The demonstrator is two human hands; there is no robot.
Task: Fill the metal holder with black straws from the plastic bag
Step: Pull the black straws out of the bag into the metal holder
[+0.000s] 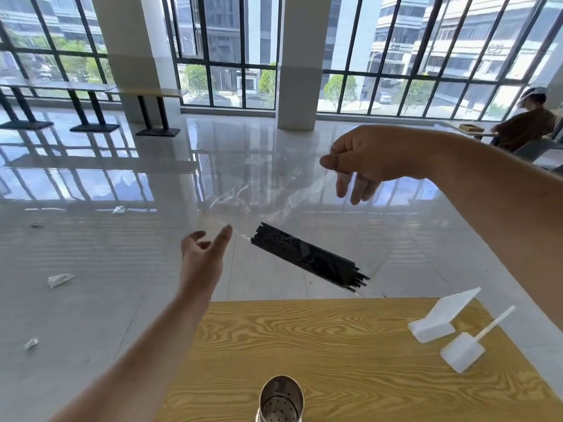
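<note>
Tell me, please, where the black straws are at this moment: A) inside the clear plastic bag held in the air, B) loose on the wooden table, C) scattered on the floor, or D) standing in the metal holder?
A: the straws lie bundled inside the plastic bag, which the right hand pinches by its top, while the metal holder shows only its bare holed bottom.

Glossy pale floor (pixel 91 178), black-framed windows (pixel 225 50), white pillars (pixel 300 56), wooden table (pixel 335 345)
</note>
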